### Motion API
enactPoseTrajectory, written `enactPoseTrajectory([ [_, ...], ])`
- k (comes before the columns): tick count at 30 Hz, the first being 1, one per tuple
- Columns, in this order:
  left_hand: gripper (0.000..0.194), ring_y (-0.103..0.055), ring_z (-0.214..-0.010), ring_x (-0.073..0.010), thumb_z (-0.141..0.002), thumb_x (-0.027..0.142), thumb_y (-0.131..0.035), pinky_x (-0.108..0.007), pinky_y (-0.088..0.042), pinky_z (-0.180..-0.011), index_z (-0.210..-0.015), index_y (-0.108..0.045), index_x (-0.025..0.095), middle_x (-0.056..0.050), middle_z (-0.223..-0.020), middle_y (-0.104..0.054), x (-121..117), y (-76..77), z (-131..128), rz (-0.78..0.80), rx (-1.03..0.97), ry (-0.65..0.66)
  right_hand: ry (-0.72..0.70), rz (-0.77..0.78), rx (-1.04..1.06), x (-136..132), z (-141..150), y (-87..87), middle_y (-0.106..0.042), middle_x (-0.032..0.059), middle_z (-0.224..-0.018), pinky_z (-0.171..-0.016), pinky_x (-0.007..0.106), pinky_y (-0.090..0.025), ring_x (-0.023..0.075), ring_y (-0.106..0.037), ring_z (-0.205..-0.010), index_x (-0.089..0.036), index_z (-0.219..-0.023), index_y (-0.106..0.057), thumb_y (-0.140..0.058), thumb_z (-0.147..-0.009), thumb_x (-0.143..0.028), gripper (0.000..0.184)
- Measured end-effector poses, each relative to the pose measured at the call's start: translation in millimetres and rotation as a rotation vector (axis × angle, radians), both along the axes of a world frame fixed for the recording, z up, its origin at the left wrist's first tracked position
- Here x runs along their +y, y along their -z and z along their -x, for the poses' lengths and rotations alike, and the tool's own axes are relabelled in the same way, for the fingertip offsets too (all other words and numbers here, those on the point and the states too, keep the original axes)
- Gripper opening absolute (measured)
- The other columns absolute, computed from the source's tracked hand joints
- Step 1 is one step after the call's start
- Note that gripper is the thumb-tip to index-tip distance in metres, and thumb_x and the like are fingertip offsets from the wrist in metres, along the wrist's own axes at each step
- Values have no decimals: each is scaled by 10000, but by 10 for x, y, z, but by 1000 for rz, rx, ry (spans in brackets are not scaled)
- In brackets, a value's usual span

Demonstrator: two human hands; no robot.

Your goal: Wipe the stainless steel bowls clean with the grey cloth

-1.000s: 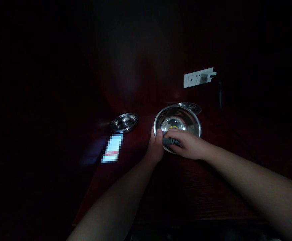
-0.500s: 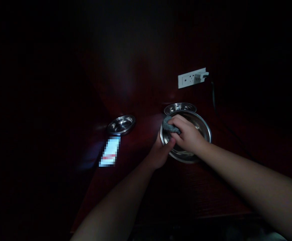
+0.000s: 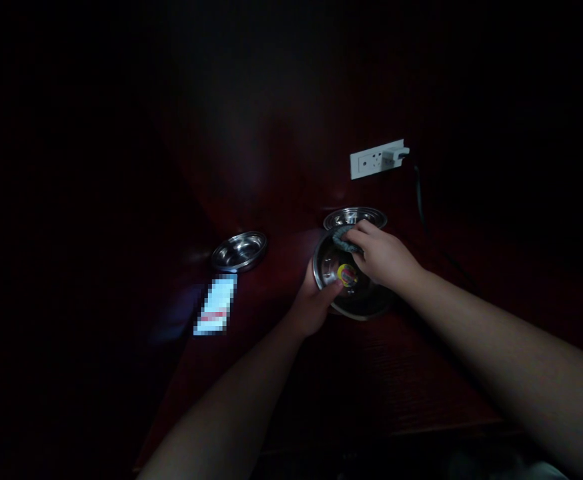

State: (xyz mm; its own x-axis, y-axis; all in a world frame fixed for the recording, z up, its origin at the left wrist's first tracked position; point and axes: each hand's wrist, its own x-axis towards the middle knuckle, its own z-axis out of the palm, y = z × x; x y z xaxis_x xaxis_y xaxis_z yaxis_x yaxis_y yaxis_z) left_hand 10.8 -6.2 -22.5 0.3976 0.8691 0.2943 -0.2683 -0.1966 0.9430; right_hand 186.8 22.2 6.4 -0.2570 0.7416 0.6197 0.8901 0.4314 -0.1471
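Ref. relation: cloth vs. bowl wall. The cloth (image 3: 344,238) sits at the far-left inner wall of the steel bowl (image 3: 360,297), just inside the rim. The R hand (image 3: 384,256) reaches over the bowl from the right; its fingers are clamped on the cloth, which protrudes to their left. Cloth long axis: approx. left to right, far end hidden by fingers. R hand is nearer the cloth.

The L hand (image 3: 313,305) is at the near-left rim, fingers closed on the bowl w/ thumb inside, others outside & mostly hidden. Thumb tip is next to the yellow sticker (image 3: 346,275) on the bowl btm. Bowl is round, i.e. no long axis; mouth tilts toward the viewer. Bowl contact w/ the surface (image 3: 396,380): can't tell, too dark.

Surroundings: one shallow dish (image 3: 355,216) is just beyond the bowl, partly hidden; a 2nd dish (image 3: 240,252) is well left, w/ a bright pixelated panel (image 3: 215,305) just in front of it.
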Motion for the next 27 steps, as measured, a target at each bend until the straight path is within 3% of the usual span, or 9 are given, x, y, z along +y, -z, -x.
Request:
enactPoseTrajectory([
  [5,770,-487,-1277,-276,-772,317,-695,-435,-362,-1079,-1438,-317,243,-111,-1420,-494,56,35,8,-66,-69,-13,10,112,-27,58,-13,63,-624,88,-1068,-728,331,-467,217,-608,-860,-204,-1016,-642,-503,-820,-151,245],
  [15,760,-495,-1262,-293,-748,326,-709,-455,-381,-1055,-1408,-350,210,-132,-1373,-530,147,120,29,-1,-87,-106,-126,289,-84,77,-16,137,-671,100,-959,-769,333,-454,234,-621,-884,-183,-940,-606,-554,-799,-241,162],
  [21,769,-506,-1248,-294,-758,335,-707,-457,-373,-1066,-1426,-341,230,-115,-1366,-538,159,122,30,-36,-63,-128,-359,474,-15,6,15,111,-660,50,-903,-753,306,-440,195,-607,-830,-201,-892,-591,-595,-781,-270,131],
  [27,733,-515,-1239,-286,-782,359,-690,-450,-364,-1075,-1424,-361,230,-110,-1349,-552,133,103,27,-75,5,-171,-626,653,149,-76,71,104,-657,34,-943,-790,297,-450,178,-603,-866,-193,-1014,-604,-618,-763,-245,257],
])
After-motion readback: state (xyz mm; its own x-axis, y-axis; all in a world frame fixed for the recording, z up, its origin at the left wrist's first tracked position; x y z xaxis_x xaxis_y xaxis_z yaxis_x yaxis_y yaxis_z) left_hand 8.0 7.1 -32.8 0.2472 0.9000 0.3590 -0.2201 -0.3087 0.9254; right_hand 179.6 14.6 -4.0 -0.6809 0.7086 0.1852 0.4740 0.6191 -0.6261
